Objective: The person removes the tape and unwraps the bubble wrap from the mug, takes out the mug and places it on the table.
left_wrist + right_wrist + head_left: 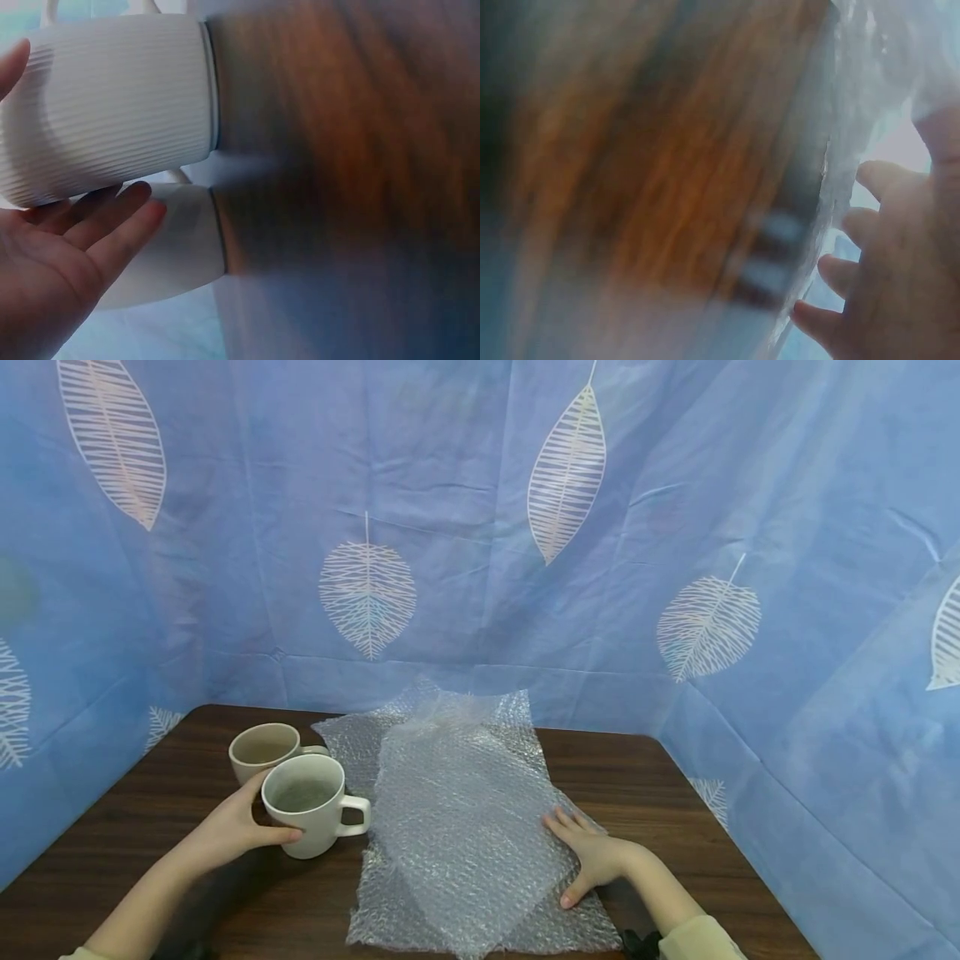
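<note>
Upright on the left of the table stands a white ribbed mug (pixel 318 831), its handle pointing right. My left hand (pixel 231 828) grips this mug from the left, thumb at the front and fingers round the far side. Just behind it is a second mug (pixel 243 769), cream-coloured and partly hidden. The left wrist view shows the ribbed mug (pixel 120 97) between thumb and fingers, with the other mug (pixel 176 240) close by. Layered sheets of bubble wrap (pixel 465 818) lie mid-table. Fingers spread, my right hand (pixel 598 857) rests on their right edge.
The dark wooden table (pixel 652 785) has its far edge close to a blue leaf-patterned curtain (pixel 465 593), which also hangs along both sides. The bubble wrap reaches from the front of the table to the far edge.
</note>
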{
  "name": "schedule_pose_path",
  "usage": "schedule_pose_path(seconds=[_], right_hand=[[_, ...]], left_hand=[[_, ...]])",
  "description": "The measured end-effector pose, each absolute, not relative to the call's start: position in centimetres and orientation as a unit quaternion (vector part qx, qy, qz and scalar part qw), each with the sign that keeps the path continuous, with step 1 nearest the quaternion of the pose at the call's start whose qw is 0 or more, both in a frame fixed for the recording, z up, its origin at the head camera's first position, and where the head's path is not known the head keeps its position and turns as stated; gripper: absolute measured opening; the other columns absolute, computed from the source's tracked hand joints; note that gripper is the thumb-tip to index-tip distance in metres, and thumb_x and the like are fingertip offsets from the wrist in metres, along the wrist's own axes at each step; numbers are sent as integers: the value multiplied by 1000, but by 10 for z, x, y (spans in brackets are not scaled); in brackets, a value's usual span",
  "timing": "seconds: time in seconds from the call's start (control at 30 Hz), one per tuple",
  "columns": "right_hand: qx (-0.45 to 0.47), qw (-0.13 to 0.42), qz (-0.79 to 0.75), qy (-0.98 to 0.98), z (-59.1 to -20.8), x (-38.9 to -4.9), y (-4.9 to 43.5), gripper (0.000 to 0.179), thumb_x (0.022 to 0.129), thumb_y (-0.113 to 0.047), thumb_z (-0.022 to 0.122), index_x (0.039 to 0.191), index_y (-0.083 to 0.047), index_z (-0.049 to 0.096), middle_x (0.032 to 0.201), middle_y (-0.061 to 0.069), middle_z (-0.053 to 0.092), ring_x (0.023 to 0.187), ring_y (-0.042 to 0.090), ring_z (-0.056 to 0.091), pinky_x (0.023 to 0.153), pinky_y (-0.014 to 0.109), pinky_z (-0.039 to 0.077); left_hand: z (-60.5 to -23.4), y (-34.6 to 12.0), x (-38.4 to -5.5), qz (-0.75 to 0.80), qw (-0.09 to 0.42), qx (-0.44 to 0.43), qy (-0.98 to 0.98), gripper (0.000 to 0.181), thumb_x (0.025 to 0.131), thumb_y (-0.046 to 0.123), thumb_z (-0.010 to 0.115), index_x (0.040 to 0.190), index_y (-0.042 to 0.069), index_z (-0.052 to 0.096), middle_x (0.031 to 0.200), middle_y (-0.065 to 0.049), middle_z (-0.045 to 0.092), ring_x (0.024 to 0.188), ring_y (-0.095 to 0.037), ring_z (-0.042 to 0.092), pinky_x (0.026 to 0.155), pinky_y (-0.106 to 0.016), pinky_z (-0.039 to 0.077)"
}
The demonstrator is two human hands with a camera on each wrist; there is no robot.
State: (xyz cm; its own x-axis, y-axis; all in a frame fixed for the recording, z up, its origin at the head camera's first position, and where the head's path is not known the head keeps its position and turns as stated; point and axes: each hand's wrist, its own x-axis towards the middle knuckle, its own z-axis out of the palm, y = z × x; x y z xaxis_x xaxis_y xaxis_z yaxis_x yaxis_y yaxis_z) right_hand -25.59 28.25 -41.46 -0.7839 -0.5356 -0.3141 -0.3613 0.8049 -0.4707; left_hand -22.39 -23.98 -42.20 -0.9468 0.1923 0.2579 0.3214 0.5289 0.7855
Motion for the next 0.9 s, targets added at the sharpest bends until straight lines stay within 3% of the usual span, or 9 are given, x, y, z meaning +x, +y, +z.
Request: schedule_pose_path(seconds=[0.4, 0.73, 0.9], right_hand=[[-245, 194, -207, 927, -415, -253, 280, 118, 70, -45, 82, 153, -1, 11, 155, 27, -1, 139, 50, 0, 99, 74, 8], [-226, 188, -238, 926, -403, -255, 282, 106, 79, -38, 79, 151, 4, 13, 153, 31, -5, 137, 52, 7, 101, 68, 23], [-213, 155, -236, 935, -393, -258, 283, 98, 84, -33, 75, 151, 3, 15, 153, 31, 2, 136, 50, 19, 100, 65, 28]], left_hand=[[-388, -245, -218, -354, 61, -129, -924, 97, 81, 47, 74, 145, -9, 27, 136, -35, 41, 118, -52, 45, 79, -59, 47], [-360, -237, -224, -285, 99, -106, -948, 82, 89, 55, 61, 137, -9, 42, 124, -30, 54, 106, -47, 56, 75, -56, 49], [-345, -222, -229, -266, 125, -110, -949, 86, 89, 63, 54, 142, -4, 40, 133, -29, 48, 114, -47, 49, 83, -62, 43]])
